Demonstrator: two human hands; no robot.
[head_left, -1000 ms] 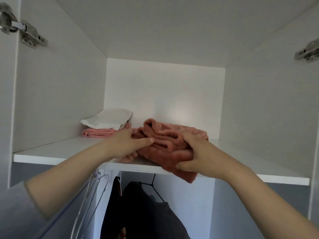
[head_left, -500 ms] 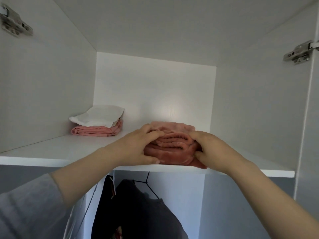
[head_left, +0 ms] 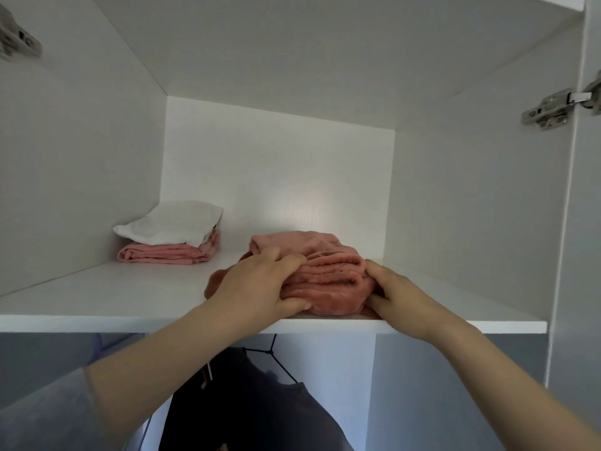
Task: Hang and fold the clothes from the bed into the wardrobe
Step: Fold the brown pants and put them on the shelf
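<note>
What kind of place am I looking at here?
Most likely the inside of a home wardrobe: a white shelf holding folded clothes, a door hinge, and a dark garment hanging below.

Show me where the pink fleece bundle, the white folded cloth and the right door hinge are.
pink fleece bundle (head_left: pixel 330 274): head view, ridged folds at its front.
white folded cloth (head_left: pixel 172 223): head view, middle of its top.
right door hinge (head_left: pixel 547 110): head view, its metal mounting plate.
</note>
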